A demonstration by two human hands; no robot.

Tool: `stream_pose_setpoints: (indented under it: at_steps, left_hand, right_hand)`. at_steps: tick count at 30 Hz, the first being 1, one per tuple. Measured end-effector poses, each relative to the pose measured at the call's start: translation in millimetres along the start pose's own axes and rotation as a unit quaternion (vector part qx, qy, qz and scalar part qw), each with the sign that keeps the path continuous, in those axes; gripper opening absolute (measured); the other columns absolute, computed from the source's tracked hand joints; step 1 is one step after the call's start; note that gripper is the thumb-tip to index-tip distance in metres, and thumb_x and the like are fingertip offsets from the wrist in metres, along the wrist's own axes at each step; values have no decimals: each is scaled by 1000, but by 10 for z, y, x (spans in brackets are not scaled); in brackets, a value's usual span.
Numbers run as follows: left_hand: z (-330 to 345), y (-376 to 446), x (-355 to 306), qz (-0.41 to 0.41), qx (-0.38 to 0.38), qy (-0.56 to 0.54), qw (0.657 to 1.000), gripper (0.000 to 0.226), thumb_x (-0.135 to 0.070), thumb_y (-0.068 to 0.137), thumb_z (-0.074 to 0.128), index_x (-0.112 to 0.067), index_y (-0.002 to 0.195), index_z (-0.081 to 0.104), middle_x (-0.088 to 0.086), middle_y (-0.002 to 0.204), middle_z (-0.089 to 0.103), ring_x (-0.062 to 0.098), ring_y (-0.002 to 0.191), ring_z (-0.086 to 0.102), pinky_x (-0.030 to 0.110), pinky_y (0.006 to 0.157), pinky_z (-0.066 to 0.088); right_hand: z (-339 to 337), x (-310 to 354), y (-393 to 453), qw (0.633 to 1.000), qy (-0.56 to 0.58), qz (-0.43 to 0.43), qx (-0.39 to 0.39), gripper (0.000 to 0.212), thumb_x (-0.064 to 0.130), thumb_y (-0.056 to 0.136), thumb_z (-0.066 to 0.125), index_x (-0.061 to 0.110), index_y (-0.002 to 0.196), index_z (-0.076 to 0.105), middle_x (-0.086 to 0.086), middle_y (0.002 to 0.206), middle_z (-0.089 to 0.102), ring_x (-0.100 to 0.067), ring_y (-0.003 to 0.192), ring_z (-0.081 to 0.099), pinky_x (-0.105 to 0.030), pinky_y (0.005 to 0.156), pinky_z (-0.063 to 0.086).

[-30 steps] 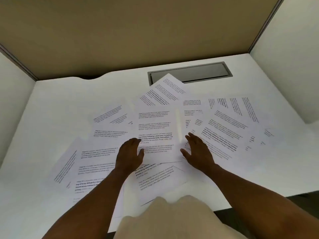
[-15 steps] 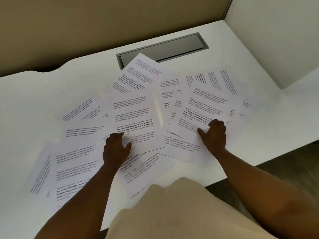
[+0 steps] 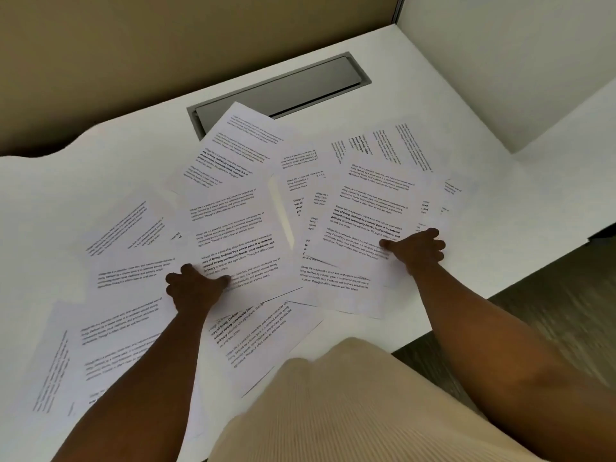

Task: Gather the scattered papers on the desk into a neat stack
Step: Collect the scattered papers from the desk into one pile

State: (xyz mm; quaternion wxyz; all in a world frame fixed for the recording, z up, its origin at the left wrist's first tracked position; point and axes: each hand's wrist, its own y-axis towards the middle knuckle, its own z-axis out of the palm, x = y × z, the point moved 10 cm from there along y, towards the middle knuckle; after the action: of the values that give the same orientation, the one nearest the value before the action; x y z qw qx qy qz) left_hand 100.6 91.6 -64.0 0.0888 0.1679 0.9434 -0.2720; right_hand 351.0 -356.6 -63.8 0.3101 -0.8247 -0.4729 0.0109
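Observation:
Several printed white sheets lie fanned and overlapping across the white desk (image 3: 416,78). My left hand (image 3: 195,288) grips the lower left corner of the middle sheet (image 3: 233,235), thumb on top. My right hand (image 3: 416,253) pinches the lower right edge of the right-hand sheet (image 3: 370,215), thumb on the paper and fingers curled beneath its edge. More sheets spread to the left (image 3: 126,271), toward the near edge (image 3: 256,338) and behind the right sheet (image 3: 393,145). One sheet (image 3: 240,141) partly covers the desk's cable slot.
A grey cable slot (image 3: 283,85) is set into the back of the desk. Beige partition walls (image 3: 133,45) close the back and a pale one (image 3: 516,45) the right. The desk's near edge runs by my beige-clad torso (image 3: 333,405); dark floor (image 3: 550,311) shows at right.
My right hand went from flat near the centre to the right-hand sheet and took hold of its edge. My left hand closed on the middle sheet's corner. The view swung right.

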Motion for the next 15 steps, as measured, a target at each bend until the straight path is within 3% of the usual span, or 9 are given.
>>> stream_pose_setpoints:
  at_steps: [6, 15]
  left_hand:
    - [5, 52, 21, -41, 16, -36, 998, 101, -38, 64, 87, 1, 138, 31, 28, 137, 32, 45, 126, 38, 51, 100, 44]
    - [-12, 75, -5, -57, 22, -84, 995, 100, -28, 60, 91, 3, 134, 30, 29, 136, 37, 42, 124, 44, 48, 99, 45]
  right_hand:
    - [74, -30, 59, 999, 37, 26, 11, 106, 46, 62, 87, 1, 134, 24, -25, 135, 40, -36, 121, 48, -46, 100, 46]
    - [98, -5, 28, 999, 31, 23, 8, 103, 45, 69, 82, -2, 137, 21, -25, 139, 39, -35, 128, 42, -43, 106, 39]
